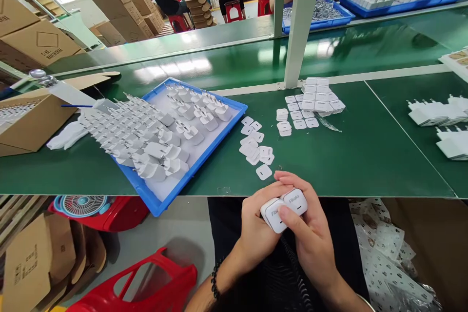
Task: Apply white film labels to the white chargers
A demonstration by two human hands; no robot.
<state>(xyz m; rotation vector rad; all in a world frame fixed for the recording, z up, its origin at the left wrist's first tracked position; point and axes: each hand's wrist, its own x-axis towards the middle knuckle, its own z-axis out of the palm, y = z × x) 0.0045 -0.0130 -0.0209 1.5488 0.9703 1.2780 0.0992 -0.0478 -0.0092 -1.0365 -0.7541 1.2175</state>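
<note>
Two white plug chargers (294, 200) sit side by side between my hands just off the bench's front edge, their printed faces turned up. My left hand (258, 226) is closed around them from the left. From the right, my right hand (313, 224) wraps the pair, its thumb pressed on the left charger's face. The chargers' lower parts are hidden by my palms. Just beyond my fingers lie loose white cover plates (263, 172) with small slots. Further back are stacked white printed plates (306, 105). At left, a blue tray (204, 168) holds rows of white chargers, pins up.
A red chair (164, 273) and a red-and-blue fan (82, 206) stand below at left. A metal post (295, 29) rises from the green bench (351, 156). More chargers (431, 112) lie at right. A cardboard box (47, 131) sits left; people work across the bench.
</note>
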